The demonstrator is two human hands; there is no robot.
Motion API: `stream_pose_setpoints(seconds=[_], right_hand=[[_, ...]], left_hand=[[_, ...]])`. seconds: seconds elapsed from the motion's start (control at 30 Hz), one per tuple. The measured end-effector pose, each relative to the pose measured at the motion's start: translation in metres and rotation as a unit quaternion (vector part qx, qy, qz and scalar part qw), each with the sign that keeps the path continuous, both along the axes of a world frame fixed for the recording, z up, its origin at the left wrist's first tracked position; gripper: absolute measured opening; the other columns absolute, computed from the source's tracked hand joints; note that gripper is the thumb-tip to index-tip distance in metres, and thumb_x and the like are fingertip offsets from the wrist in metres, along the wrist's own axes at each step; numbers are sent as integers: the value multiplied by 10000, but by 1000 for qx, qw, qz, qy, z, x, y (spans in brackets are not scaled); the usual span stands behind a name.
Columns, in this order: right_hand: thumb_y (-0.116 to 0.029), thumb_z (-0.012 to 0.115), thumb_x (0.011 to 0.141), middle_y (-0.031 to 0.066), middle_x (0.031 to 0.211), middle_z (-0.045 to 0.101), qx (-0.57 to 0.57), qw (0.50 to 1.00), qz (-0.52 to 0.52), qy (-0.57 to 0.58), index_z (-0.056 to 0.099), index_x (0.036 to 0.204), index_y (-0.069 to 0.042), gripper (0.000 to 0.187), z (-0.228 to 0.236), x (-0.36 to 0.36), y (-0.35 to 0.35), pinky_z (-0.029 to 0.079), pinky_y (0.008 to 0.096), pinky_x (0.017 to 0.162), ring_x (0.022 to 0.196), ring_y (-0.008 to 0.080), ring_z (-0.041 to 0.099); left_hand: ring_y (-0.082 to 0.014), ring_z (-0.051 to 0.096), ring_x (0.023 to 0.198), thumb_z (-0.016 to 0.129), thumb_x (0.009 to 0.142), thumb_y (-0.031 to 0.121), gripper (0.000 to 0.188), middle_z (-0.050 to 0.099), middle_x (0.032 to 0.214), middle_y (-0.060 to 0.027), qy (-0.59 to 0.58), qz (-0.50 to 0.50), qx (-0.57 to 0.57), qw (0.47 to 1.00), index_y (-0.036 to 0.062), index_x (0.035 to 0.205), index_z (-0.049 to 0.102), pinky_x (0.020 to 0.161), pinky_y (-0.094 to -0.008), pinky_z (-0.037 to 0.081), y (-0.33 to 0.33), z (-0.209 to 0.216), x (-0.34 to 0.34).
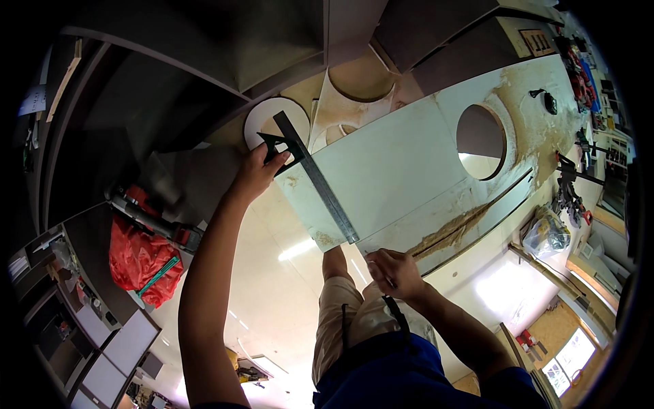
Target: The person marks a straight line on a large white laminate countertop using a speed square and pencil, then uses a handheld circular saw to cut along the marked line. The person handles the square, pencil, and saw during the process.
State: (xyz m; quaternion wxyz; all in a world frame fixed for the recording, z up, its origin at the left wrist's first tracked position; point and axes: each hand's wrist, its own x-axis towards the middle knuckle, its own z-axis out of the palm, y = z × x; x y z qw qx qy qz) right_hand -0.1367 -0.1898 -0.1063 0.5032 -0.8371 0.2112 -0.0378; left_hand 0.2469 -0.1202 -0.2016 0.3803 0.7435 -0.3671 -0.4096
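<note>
The left hand [262, 165] has its grip closed around the dark green head of a measuring square with a long, straight, grey metal rule [319, 183], thumb and fingers bent about the head. The rule slants across the left end of a flat, white, rectangular board [395, 174]; its lower tip reaches the board's near edge, and its upper end sticks out past the far edge.

The right hand [398, 274] is near that lower tip, at the board's near edge, with its fingers curled in; whether this grip pinches something small, I cannot tell.

Farther right, a large round hole [480, 140] opens in the white surface, and brown sawdust [455, 228] lies along a narrow dark slot nearer the person. A small black object [550, 103] rests near the far right corner.

Beyond the upper end of the rule is a round white disc [262, 121]. Well to the left, a black and grey power tool [153, 219] lies against a crumpled red plastic bag [139, 262]. Off to the right are dark clamps [567, 187] and a clear plastic bag [546, 233].
</note>
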Motion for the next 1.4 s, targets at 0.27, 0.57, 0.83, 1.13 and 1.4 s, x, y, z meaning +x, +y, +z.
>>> stream_pose_setpoints(seconds=[0.27, 0.57, 0.83, 1.13, 1.4], right_hand=[[-12, 729, 842, 92, 703, 570, 28, 997, -64, 10, 549, 921, -45, 199, -14, 4, 14, 479, 375, 531, 590, 274, 603], [-1, 741, 860, 83, 709, 549, 20, 998, -61, -7, 535, 916, -45, 219, -22, 4, 14, 469, 369, 545, 597, 247, 584], [23, 741, 850, 97, 729, 554, 21, 997, -71, -25, 545, 929, -38, 219, -22, 7, 15, 467, 376, 555, 609, 270, 580], [31, 723, 836, 115, 796, 618, 20, 995, -100, -16, 582, 949, -32, 192, -23, -2, -6, 512, 398, 617, 701, 324, 630], [51, 737, 844, 150, 888, 688, 0, 997, -60, -49, 600, 934, -10, 175, -24, 2, 8, 546, 358, 629, 739, 301, 692]], left_hand=[[-140, 523, 649, 670, 1020, 397, 412, 611, 737, -69, 7, 9, 5, 1000, -8, 1009, 599, 590, -330, 452, -4, 9, -6], [-118, 522, 663, 669, 1020, 412, 422, 616, 756, -54, 22, 13, 8, 1000, -4, 1005, 602, 595, -317, 452, -1, 3, -3], [-128, 527, 690, 668, 1016, 440, 449, 607, 763, -56, 23, 7, 5, 1000, -5, 1029, 607, 625, -323, 458, -1, 1, -2], [-123, 515, 693, 667, 1017, 436, 443, 606, 773, -54, 24, 7, -14, 1000, -2, 1006, 600, 632, -321, 457, 0, -4, -2], [-116, 538, 721, 670, 1015, 437, 438, 623, 803, -46, 36, 10, 10, 999, 4, 1003, 605, 644, -309, 461, -1, 3, -3]])
